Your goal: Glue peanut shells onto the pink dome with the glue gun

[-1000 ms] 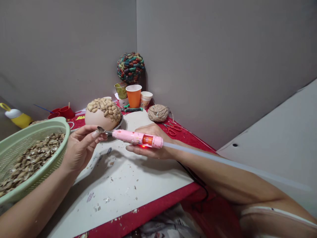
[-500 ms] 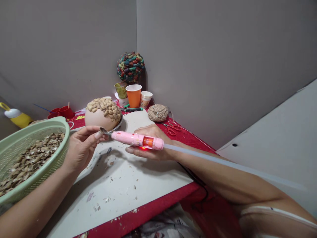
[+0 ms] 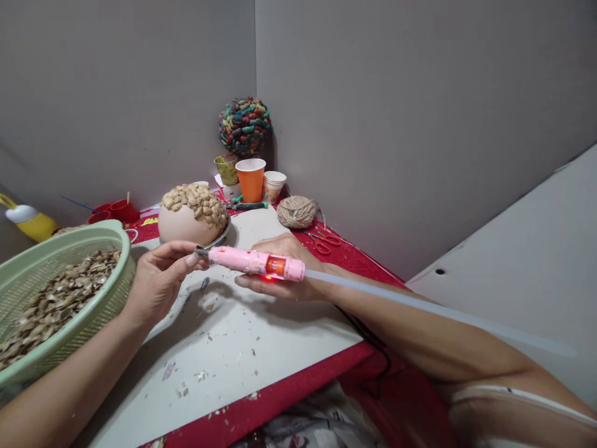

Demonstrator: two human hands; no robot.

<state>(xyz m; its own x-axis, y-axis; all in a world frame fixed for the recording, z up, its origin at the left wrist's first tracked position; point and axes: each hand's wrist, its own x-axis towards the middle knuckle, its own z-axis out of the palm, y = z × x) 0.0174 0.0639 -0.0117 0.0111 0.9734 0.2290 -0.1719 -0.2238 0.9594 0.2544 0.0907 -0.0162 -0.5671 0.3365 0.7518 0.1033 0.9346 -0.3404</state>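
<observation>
My right hand (image 3: pixel 284 267) grips a pink hot glue gun (image 3: pixel 254 262) with a long clear glue stick (image 3: pixel 420 306) trailing back over my forearm. The gun's metal nozzle points left and touches the fingertips of my left hand (image 3: pixel 158 280). Those fingers are pinched together at the nozzle, around something too small to name. Both hands hover over a white board (image 3: pixel 224 348) littered with shell bits. Just behind stands a tan dome (image 3: pixel 186 224) partly covered with peanut shells.
A green basket (image 3: pixel 56 348) of shell pieces sits at the left. At the back corner are a multicoloured shell ball (image 3: pixel 245 124), an orange cup (image 3: pixel 250 179), a paper cup (image 3: pixel 273 185), a twine ball (image 3: pixel 296 211), red scissors (image 3: pixel 324 244) and red cups (image 3: pixel 116 211). Grey walls close in.
The left fingers have closed further over the gun's nozzle tip, hiding it. The glue gun and right hand have barely moved.
</observation>
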